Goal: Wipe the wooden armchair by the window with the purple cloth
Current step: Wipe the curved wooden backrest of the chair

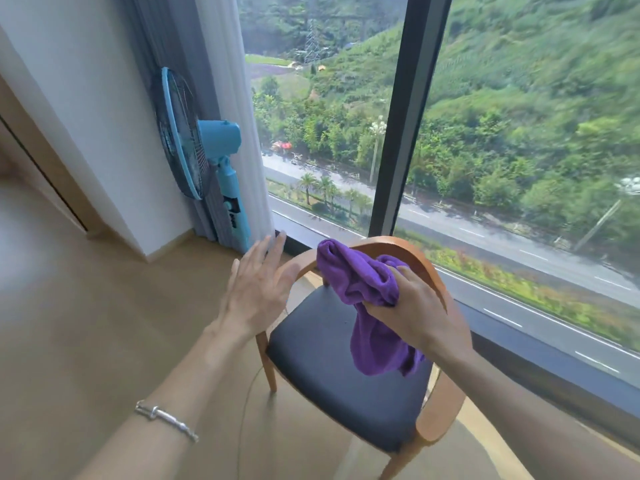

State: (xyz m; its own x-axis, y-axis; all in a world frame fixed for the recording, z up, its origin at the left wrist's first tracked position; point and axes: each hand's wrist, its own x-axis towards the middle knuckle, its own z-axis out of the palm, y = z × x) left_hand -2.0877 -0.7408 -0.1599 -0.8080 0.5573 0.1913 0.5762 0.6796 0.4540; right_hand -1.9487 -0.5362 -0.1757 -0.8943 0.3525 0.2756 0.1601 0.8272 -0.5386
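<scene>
While the right hand (412, 306) is bunching the purple cloth (360, 282) against the armchair (429, 268) backrest by the window, we are reaching the left hand (256, 289), fingers spread, empty. Next probably: sweeping along the rail.

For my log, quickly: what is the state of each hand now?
Left hand: open, fingers straight, holding nothing.
Right hand: closed on the purple cloth.

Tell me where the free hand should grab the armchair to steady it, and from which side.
Probably the bare left end of the curved wooden rail, from above: the band is slim enough to wrap, the open left hand is beside it, and the right hand holds the purple cloth further along.
</scene>
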